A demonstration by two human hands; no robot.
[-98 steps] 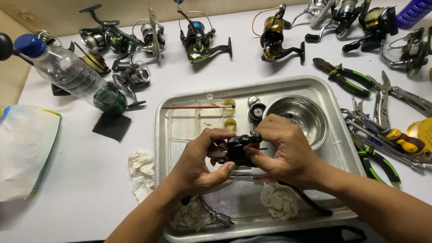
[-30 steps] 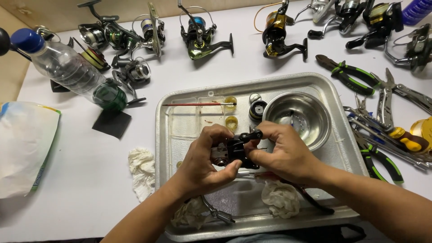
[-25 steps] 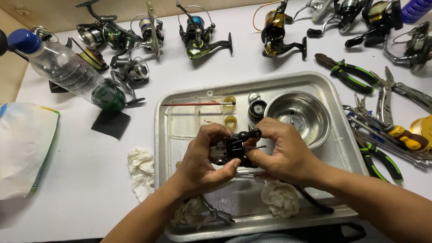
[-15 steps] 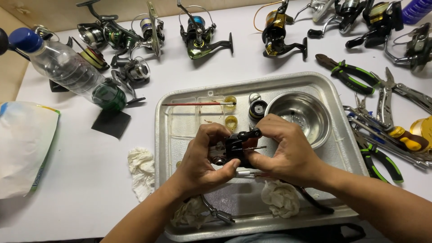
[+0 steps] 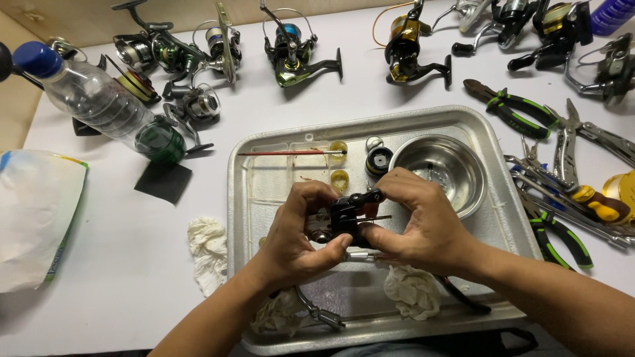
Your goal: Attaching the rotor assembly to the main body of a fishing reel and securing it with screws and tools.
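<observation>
A small black fishing reel body with a thin metal shaft sticking out to the right is held over a metal tray. My left hand grips it from the left and below, thumb under it. My right hand grips it from the right, fingers on its top edge. In the tray lie a steel bowl, a thin red brush, a black spool part, a clear divided box with yellowish grease pots and crumpled white rags.
Several spinning reels line the far side of the white table. A plastic bottle with a blue cap lies at the left, a white plastic bag below it. Pliers and other hand tools lie right of the tray.
Both hands stay closed on the reel body over the tray; it has only been turned slightly between the fingers.
</observation>
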